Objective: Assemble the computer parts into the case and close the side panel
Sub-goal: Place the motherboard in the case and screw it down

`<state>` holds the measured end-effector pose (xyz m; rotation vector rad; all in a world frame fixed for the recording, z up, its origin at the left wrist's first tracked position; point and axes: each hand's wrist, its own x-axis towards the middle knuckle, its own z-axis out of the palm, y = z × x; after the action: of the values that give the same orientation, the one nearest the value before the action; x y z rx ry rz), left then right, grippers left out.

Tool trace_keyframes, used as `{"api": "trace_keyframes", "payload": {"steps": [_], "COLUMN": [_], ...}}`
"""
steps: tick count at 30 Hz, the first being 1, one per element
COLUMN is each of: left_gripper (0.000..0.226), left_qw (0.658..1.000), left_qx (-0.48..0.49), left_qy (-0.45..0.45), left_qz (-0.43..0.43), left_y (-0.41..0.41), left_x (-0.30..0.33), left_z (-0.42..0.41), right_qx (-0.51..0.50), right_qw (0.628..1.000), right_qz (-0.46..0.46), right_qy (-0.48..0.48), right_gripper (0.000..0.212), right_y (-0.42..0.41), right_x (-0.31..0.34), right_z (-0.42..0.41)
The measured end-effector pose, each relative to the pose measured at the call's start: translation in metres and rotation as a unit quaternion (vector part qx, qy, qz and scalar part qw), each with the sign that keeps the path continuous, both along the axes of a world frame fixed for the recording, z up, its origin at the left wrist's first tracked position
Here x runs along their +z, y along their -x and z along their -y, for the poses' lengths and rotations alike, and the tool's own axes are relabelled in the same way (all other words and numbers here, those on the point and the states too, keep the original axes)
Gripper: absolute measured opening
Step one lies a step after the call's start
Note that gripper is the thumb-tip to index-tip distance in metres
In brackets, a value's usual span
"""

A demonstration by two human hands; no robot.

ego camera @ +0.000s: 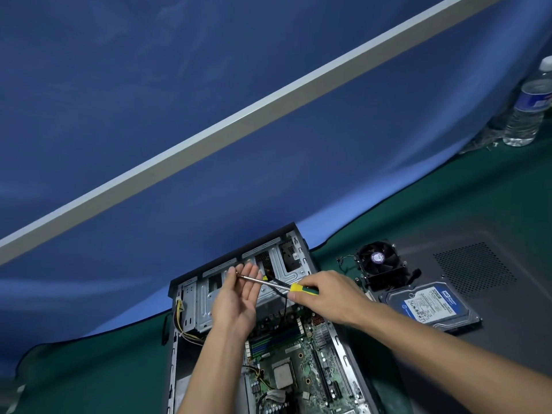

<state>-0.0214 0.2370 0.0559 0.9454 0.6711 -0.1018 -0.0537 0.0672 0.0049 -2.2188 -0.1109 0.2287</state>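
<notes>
Keep your right hand (pixel 325 297) gripping the yellow-green-handled screwdriver (pixel 286 286); let your flat-fingered left hand (pixel 239 294) steady its tip over the open grey metal case (pixel 191 306)

The open computer case (pixel 239 309) lies on the green worktop (pixel 89 369), motherboard (pixel 298 363) exposed. Above it, the right hand (pixel 325 297) grips a yellow-and-green screwdriver (pixel 286 285) by the handle; its tip rests at the fingers of the left hand (pixel 239 294), palm up. A cooler fan (pixel 379 261), hard drive (pixel 430 306) and side panel (pixel 478 264) lie to the right, a water bottle (pixel 528 106) beyond.
</notes>
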Motion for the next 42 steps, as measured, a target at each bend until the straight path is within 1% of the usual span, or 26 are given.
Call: {"api": "trace_keyframes", "payload": {"steps": [3, 8, 18, 22, 27, 29, 32, 35, 37, 39, 40, 41, 42], "left_gripper": [0.022, 0.023, 0.024, 0.023, 0.021, 0.02, 0.019, 0.023, 0.024, 0.023, 0.023, 0.023, 0.022], "left_qw": [1.0, 0.999, 0.999, 0.999, 0.995, 0.994, 0.992, 0.989, 0.988, 0.987, 0.988, 0.988, 0.988], "left_qx": [0.01, 0.032, 0.039, 0.037, 0.04, 0.054, 0.077, 0.109, 0.127, 0.14, 0.143, 0.145, 0.144], "left_qy": [0.003, 0.027, 0.034, -0.022, -0.086, -0.097, -0.101, -0.103, -0.09, -0.064, -0.047, -0.028, -0.01], "left_qz": [0.007, 0.005, -0.003, -0.005, 0.007, 0.013, 0.007, -0.01, -0.025, -0.039, -0.043, -0.047, -0.052], "left_y": [0.003, 0.006, 0.012, 0.014, 0.013, 0.014, 0.015, 0.012, 0.01, 0.009, 0.009, 0.008, 0.008], "left_x": [-0.002, -0.006, -0.008, -0.01, -0.018, -0.02, -0.021, -0.017, -0.014, -0.012, -0.012, -0.013, -0.015], "left_z": [-0.003, -0.012, -0.021, -0.022, -0.014, -0.007, 0.0, 0.0, -0.005, -0.014, -0.019, -0.025, -0.029], "right_qx": [0.002, -0.001, 0.004, 0.008, 0.006, 0.008, 0.016, 0.023, 0.01, -0.021, -0.045, -0.075, -0.107], "right_qw": [1.0, 0.999, 0.998, 0.997, 0.993, 0.984, 0.957, 0.931, 0.908, 0.877, 0.864, 0.857, 0.86], "right_qz": [-0.001, -0.021, -0.047, -0.062, -0.102, -0.141, -0.225, -0.282, -0.31, -0.319, -0.31, -0.29, -0.26], "right_qy": [0.002, -0.035, -0.039, -0.037, -0.063, -0.11, -0.185, -0.23, -0.283, -0.359, -0.395, -0.419, -0.427], "right_gripper": [0.038, 0.045, 0.042, 0.041, 0.041, 0.04, 0.034, 0.023, 0.026, 0.028, 0.027, 0.024, 0.02], "right_y": [0.002, 0.006, 0.008, 0.011, 0.013, 0.012, 0.01, 0.006, 0.002, -0.003, -0.004, -0.005, -0.005], "right_x": [-0.001, -0.005, -0.008, -0.007, -0.003, 0.0, 0.007, 0.017, 0.026, 0.035, 0.038, 0.041, 0.042], "right_z": [-0.007, -0.016, -0.024, -0.025, -0.021, -0.02, -0.015, -0.007, -0.004, -0.002, -0.003, -0.006, -0.01]}}
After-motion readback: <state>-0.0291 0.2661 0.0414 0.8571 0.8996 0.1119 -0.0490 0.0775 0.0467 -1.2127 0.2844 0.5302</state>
